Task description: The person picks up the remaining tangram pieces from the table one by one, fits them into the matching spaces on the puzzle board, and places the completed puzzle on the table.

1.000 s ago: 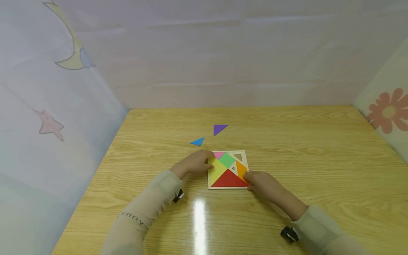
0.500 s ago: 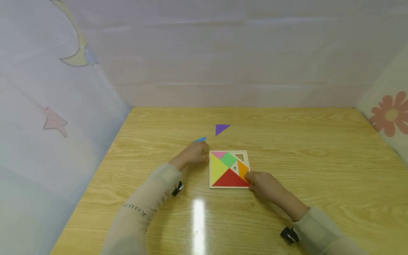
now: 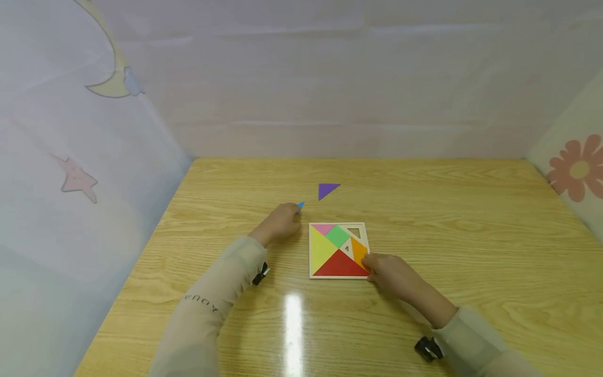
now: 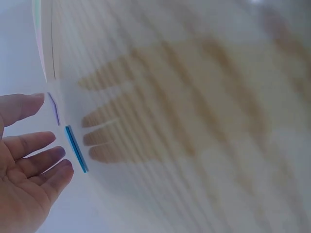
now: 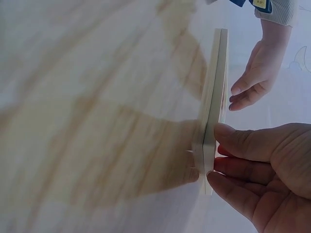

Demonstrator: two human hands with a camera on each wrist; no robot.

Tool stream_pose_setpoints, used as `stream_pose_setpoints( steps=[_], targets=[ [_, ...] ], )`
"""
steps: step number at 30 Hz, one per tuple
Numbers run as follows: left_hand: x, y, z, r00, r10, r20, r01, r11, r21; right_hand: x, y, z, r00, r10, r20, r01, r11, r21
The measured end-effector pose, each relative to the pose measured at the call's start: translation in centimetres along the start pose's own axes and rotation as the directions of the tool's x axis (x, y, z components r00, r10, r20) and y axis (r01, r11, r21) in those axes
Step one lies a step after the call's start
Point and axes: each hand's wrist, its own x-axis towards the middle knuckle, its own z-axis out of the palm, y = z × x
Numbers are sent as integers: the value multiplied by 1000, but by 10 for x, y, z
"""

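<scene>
A tangram board (image 3: 339, 277) lies flat on the table, holding yellow, red, green, pink and orange pieces; two triangular openings show bare wood in it. At its lower right corner my right hand (image 3: 388, 272) grips the rim, thumb and fingers against the edge in the right wrist view. Beyond the board's left side, my left hand (image 3: 279, 222) hovers over a blue triangle (image 3: 300, 207), partly covering it. In the left wrist view the left hand's fingers (image 4: 36, 158) are spread loosely beside the blue triangle, apart from the thumb. A purple triangle (image 3: 327, 190) lies farther back.
The wooden table (image 3: 447, 209) runs back to a pale draped wall (image 3: 358, 94). Draped sheets with a moon, star and flower stand at both sides. A black strap piece (image 3: 428, 348) hangs at the right sleeve, another (image 3: 260, 274) at the left.
My left hand has left the board's upper left edge and moved back and left to the blue triangle. My right hand has stayed at the board's corner.
</scene>
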Motion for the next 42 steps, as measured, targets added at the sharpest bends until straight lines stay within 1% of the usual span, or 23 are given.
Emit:
stream_pose_setpoints(
  steps=[7, 14, 18, 23, 27, 32, 42],
  targets=[
    [2, -6, -2, 998, -37, -57, 35, 999, -27, -1, -1, 0, 1000, -8, -3, 8, 1000, -9],
    [3, -10, -3, 996, -64, -58, 65, 998, 1, -1, -3, 2, 1000, -11, -13, 11, 1000, 18],
    [6, -12, -3, 995, -86, -58, 89, 995, 48, -1, -3, 3, 1000, -7, -1, 7, 1000, 24],
    [10, -15, -1, 993, -87, -79, 96, 988, 118, 0, -4, 4, 1000, 1, 15, -2, 1000, 30],
    [12, -16, -2, 990, -102, -99, 114, 985, 128, 1, -6, 4, 1000, 0, 17, 0, 1000, 30],
    [14, -16, -1, 987, -129, -98, 141, 982, 127, 0, -7, 4, 1000, -11, 8, 11, 1000, 24],
    [13, -17, -1, 991, -109, -74, 116, 989, 91, -2, -9, 3, 1000, -7, -5, 7, 1000, 16]
  ],
)
